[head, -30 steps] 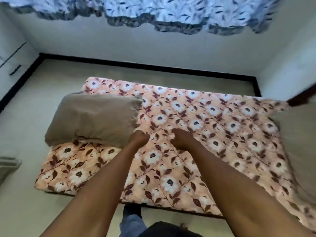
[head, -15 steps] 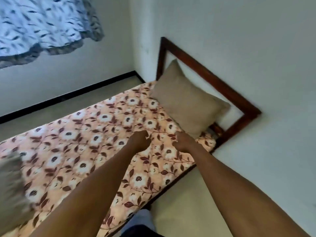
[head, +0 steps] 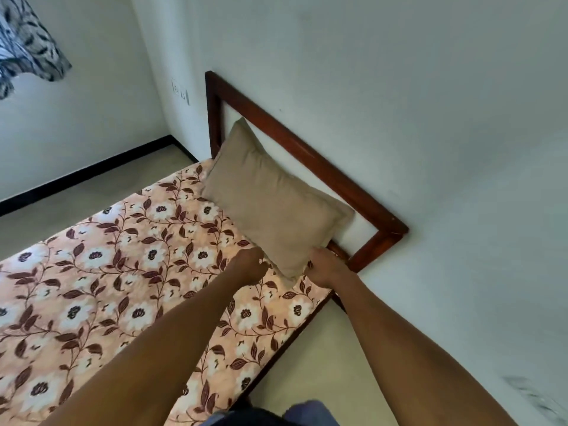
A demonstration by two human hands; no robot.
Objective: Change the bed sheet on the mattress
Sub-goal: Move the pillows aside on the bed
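A floral peach bed sheet (head: 129,272) covers the mattress. On it, a tan pillow (head: 270,207) leans against the dark wooden headboard (head: 310,155). Both my hands are at the pillow's near end. My left hand (head: 249,267) has its fingers curled at the pillow's left edge. My right hand (head: 325,269) holds the near corner, with its fingertips hidden under the fabric.
White walls meet behind the bed, with a wall socket (head: 179,90) near the corner. A blue patterned curtain (head: 27,47) hangs at top left. Pale floor (head: 319,364) runs along the bed's right side, between mattress and wall.
The view has swung from the foot-end pillow to the head of the bed. My hands, held curled over the sheet before, have come up to the pillow by the headboard.
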